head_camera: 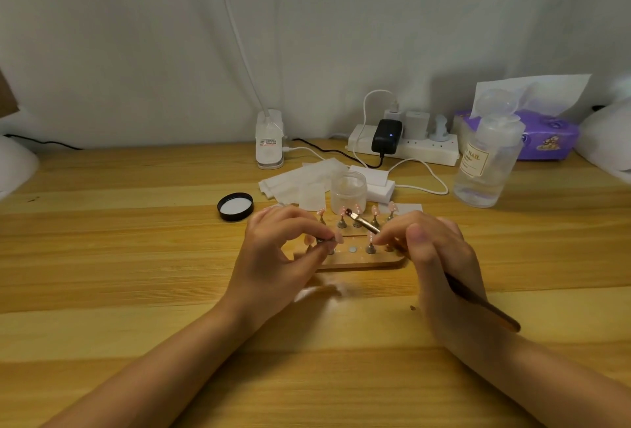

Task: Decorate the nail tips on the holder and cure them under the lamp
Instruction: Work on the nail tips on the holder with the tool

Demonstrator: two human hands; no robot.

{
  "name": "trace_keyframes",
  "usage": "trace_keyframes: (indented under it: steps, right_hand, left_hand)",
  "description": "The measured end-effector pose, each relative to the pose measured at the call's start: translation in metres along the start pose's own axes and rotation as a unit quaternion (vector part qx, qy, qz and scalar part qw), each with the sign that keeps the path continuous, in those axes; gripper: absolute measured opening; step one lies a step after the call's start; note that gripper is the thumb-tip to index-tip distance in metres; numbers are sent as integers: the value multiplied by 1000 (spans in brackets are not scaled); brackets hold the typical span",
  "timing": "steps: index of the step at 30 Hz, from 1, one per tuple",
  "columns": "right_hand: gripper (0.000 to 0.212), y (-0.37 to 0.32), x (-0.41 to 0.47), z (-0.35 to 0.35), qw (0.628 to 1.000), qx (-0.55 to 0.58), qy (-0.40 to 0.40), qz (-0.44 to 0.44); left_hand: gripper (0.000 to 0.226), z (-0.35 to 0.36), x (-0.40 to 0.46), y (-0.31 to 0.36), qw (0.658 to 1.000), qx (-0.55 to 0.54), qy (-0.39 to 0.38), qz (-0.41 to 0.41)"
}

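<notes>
The decorating step looks to be in hand, with curing not yet begun: the left hand (273, 250) pinches one small metal stand with its pink nail tip (338, 237) just above the wooden holder (362, 262), which sits on the table (136, 257) between both hands. The right hand (440, 257) grips a brush (363, 222) like a pen, its bristle end pointing up and away over the back row of tips, near the open jar (349, 190). Next, I judge, the brush must come down onto the held tip with a light, steady touch. Both forearms reach in from below, wrists low, fingers curled inward toward each other. Which item is the curing lamp, I cannot tell
</notes>
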State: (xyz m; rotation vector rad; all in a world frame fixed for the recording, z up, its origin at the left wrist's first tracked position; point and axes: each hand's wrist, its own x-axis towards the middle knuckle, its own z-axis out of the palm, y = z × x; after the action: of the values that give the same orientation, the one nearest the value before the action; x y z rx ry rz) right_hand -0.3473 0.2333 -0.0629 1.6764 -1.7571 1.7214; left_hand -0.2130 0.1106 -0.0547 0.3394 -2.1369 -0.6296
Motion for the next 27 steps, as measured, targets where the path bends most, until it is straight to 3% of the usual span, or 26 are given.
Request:
trace_keyframes:
  steps: [6,11,16,22,27]
  right_hand:
    - [41,-3,-1,1,999,13,-22,-23]
    - [35,-3,1,0,999,26,-18,38]
    - [43,-7,-1,0,999,28,-29,-12]
    - [40,-5,1,-2,996,41,-33,78]
    - [44,-8,-1,-1,999,39,-31,-17]
  left_hand:
    - [11,1,0,-1,1000,-11,4,2]
    - [16,0,1,1,999,-40,11,6]
    - [15,0,2,1,999,-52,16,5]
    - [15,-1,1,0,998,-53,18,5]
    - [21,-1,1,0,998,-59,23,-5]
